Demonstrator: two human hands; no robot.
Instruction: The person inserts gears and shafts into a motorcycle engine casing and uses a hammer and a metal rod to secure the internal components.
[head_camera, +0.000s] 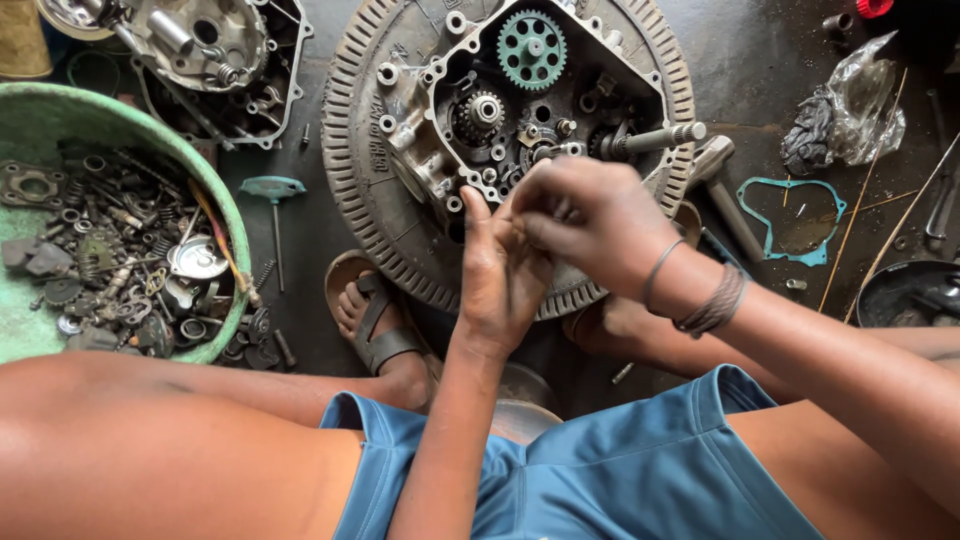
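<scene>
An open engine crankcase (440, 130) with a teal gear (531, 49), a smaller steel gear (483, 110) and a protruding shaft (655, 138) rests on a ribbed round tyre (360, 170) on the floor. My left hand (500, 270) and my right hand (590, 220) meet just in front of the case, fingers pinched together. Whatever small thing sits between the fingers is hidden. Thin bangles circle my right wrist (700, 295).
A green basin (30, 120) of bolts, springs and washers stands at left. A teal T-handle wrench (272, 190) lies beside it. Another engine cover (215, 55) sits at top left. A teal gasket (800, 215), a plastic bag (850, 105) and a dark pan (905, 295) lie at right. My sandalled foot (375, 320) rests below the tyre.
</scene>
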